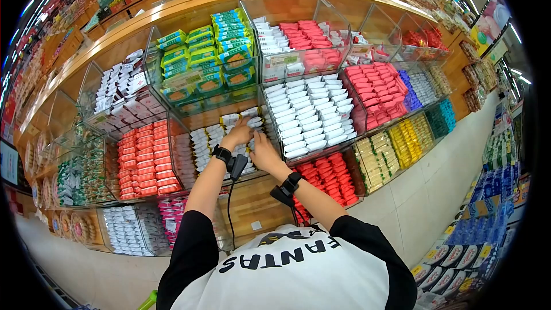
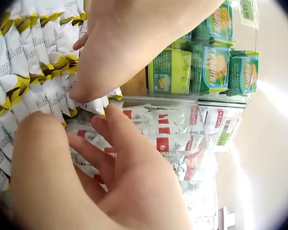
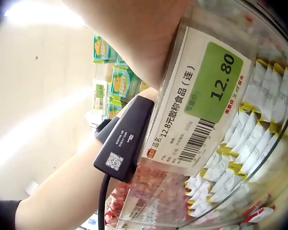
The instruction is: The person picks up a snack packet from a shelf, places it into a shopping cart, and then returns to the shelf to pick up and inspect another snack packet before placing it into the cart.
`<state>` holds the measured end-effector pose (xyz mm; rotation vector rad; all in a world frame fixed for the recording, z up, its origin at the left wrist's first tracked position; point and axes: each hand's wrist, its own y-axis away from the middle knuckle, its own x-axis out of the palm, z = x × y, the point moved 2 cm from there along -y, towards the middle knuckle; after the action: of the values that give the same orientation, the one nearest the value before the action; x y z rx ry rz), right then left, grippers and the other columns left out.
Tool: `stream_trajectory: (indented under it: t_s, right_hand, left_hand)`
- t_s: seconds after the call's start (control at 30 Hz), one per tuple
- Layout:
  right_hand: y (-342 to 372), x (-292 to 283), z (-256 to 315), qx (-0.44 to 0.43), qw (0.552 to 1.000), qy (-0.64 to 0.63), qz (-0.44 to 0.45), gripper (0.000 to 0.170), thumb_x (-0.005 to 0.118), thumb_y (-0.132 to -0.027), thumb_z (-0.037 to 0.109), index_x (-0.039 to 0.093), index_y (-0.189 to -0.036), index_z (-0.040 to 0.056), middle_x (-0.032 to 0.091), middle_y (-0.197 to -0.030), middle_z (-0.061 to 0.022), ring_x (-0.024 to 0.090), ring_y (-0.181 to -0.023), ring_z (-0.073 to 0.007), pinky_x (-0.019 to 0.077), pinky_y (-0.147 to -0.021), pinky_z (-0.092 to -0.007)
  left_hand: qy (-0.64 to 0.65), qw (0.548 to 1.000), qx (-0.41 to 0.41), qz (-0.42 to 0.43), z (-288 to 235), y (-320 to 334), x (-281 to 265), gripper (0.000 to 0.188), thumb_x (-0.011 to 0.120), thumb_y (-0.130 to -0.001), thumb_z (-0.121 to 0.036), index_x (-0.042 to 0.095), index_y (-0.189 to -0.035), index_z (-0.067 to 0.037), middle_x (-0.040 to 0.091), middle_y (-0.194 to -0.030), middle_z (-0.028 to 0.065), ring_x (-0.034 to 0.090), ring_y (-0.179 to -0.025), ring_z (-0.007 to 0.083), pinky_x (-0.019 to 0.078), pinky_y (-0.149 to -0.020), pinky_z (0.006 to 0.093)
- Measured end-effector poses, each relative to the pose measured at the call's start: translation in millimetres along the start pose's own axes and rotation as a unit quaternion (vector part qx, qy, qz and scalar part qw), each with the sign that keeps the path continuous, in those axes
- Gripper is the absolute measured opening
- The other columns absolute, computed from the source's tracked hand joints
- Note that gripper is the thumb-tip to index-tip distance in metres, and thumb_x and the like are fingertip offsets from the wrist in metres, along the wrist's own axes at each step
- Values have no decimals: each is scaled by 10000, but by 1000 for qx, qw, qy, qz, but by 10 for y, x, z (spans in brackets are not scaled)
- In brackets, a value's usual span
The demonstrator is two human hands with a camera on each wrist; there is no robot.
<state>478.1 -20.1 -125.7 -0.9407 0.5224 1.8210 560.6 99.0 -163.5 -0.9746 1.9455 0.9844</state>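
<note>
Both bare hands reach over a clear bin of small white packets with yellow ends [image 1: 217, 134]. My left hand [image 1: 240, 133] lies low over the packets at the bin's far right, fingers pointing away. Just beside and nearer stands my right hand [image 1: 263, 151], its fingers loosely bent and spread. In the left wrist view the two hands come close together, fingertips at a white packet [image 2: 97, 105] with a yellow end. Neither hand shows a packet lifted. In the right wrist view a price card [image 3: 201, 96] on the bin front hides the fingers.
Large white packets [image 1: 310, 116] fill the bin to the right. Orange-red packets [image 1: 147, 158] stand to the left, green and yellow packs [image 1: 204, 57] behind. Clear bin walls separate them. Red packets [image 1: 326, 179] sit lower front right. A cable [image 1: 229, 212] hangs from the left wrist.
</note>
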Motion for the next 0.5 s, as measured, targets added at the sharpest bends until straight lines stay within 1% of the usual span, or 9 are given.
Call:
stream_trajectory:
  t_s: [0.13,0.17,0.27,0.33,0.37,0.4,0.43,0.47,0.5]
  right_hand:
    - [-3,-15,25,-17,1000,8,-18,702,597,-712,90,194,-1252,-106,293,-1207,-273,372,-1068,-427,355,-898,-414]
    - [0,-31,35,-15,1000,5,-22,735,609,-698,89,175,-1262,-95,270,-1226,-273,356,-1084,-433,350,-903,-419]
    - [-6,-56,47,-16,999,16,-42,752,614,-687,83,167,-1268,-86,249,-1244,-274,346,-1092,-439,347,-908,-419]
    - [-24,-31,21,-19,999,11,-48,755,613,-689,82,162,-1273,-77,232,-1256,-274,331,-1107,-440,347,-909,-420]
    - [-25,-23,9,-29,997,21,-61,755,612,-691,81,159,-1274,-77,228,-1259,-275,326,-1111,-440,347,-910,-419]
    - [-28,-30,10,-39,996,30,-75,754,610,-693,80,157,-1275,-78,224,-1262,-275,320,-1116,-439,347,-910,-418]
    - [-14,-82,54,-26,998,23,-51,755,609,-694,74,155,-1280,-69,220,-1263,-276,317,-1118,-438,347,-910,-418]
    - [-12,-86,57,-27,998,22,-50,755,609,-694,74,155,-1280,-69,220,-1263,-276,317,-1118,-438,347,-910,-418]
    - [-12,-94,64,-36,997,20,-60,734,594,-685,49,170,-1273,-69,233,-1245,-272,326,-1097,-438,375,-867,-428]
  left_hand:
    - [-9,1000,-13,12,75,-60,13,285,470,-825,-204,614,-1027,-63,191,-1387,132,137,-1273,354,218,-1011,444]
    - [-2,1000,-16,9,79,-34,1,292,462,-828,-195,601,-1047,-62,192,-1388,126,139,-1274,350,230,-1003,453]
    - [-6,1000,-16,13,-43,161,-144,305,451,-828,-179,577,-1082,-64,205,-1386,117,160,-1273,337,264,-982,472]
    - [-30,999,10,8,-57,247,-170,287,461,-813,-168,600,-1045,-72,225,-1377,116,161,-1271,339,273,-978,469]
    - [-31,999,8,10,-57,298,-176,287,461,-813,-168,600,-1045,-72,225,-1377,116,161,-1271,339,273,-978,469]
    - [-50,998,15,28,-114,402,-242,278,473,-799,-162,615,-1021,-76,235,-1372,122,175,-1262,347,264,-987,458]
    - [-68,996,21,46,-168,500,-299,269,484,-784,-156,631,-997,-80,244,-1367,129,189,-1253,356,254,-995,446]
    - [-68,996,19,47,-212,587,-338,269,484,-784,-156,631,-997,-80,244,-1367,129,189,-1253,356,254,-995,446]
    - [-59,997,22,38,-256,669,-372,257,496,-777,-148,638,-979,-77,264,-1357,122,216,-1233,352,278,-981,443]
